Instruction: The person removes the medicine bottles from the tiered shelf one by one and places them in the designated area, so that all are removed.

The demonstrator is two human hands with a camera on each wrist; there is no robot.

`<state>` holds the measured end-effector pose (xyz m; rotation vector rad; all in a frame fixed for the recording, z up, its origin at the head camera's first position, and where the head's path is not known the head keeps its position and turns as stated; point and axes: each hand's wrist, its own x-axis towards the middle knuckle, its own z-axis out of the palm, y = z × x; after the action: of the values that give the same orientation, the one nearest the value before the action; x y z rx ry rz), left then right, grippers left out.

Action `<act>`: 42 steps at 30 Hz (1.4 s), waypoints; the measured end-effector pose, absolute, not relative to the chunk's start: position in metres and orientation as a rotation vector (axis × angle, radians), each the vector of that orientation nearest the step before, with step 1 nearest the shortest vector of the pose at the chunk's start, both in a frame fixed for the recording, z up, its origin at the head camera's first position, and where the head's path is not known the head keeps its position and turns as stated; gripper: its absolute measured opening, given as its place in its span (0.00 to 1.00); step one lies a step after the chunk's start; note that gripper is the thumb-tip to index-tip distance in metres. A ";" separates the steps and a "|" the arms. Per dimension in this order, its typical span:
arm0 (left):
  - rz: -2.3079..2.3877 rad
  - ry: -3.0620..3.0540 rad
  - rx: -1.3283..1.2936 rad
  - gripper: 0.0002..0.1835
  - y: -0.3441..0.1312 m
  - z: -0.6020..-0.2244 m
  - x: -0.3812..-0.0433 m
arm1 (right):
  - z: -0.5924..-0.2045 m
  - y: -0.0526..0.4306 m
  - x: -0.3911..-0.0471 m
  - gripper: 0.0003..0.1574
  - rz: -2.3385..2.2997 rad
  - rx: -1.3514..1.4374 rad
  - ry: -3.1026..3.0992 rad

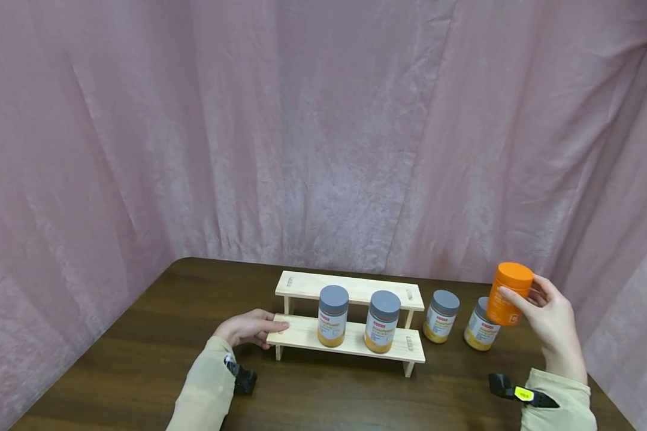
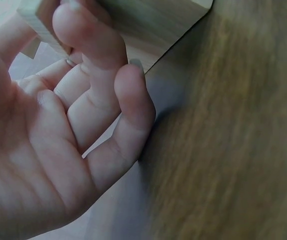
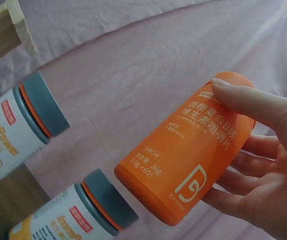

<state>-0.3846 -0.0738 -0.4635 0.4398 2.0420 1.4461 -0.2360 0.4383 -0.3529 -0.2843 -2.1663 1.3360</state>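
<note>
A light wooden two-step display rack (image 1: 302, 329) stands on the table. My left hand (image 1: 247, 328) grips the left end of its lower board, thumb on top and fingers curled below; in the left wrist view the board (image 2: 148, 25) shows between thumb and fingers. On that lower step stand two grey-lidded supplement jars, a left jar (image 1: 332, 317) and a right jar (image 1: 381, 323). My right hand (image 1: 555, 320) holds an orange vitamin bottle (image 3: 183, 155) above the table, thumb at the lid end and fingers behind. The bottle is slightly tilted and partly overlaps a jar behind it.
Two more grey-lidded jars stand on the table right of the rack, one near its end (image 1: 440, 317) and another farther right (image 1: 480, 329). The rack's upper board (image 1: 313, 284) bears nothing. A pink curtain (image 1: 323, 149) hangs behind the dark wooden table (image 1: 334, 395).
</note>
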 end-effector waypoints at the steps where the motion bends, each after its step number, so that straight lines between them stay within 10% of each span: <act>1: 1.445 2.044 0.439 0.22 -0.074 -0.463 -0.385 | -0.354 0.440 -0.235 0.28 1.333 -0.291 -2.169; 42: 1.435 2.056 0.424 0.19 -0.073 -0.464 -0.385 | -0.435 0.529 -0.239 0.35 1.380 -0.510 -2.393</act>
<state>-0.3850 -0.0729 -0.4644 0.4238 2.0564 1.4352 -0.2393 0.5293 -0.4353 -0.5097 -2.3932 1.3803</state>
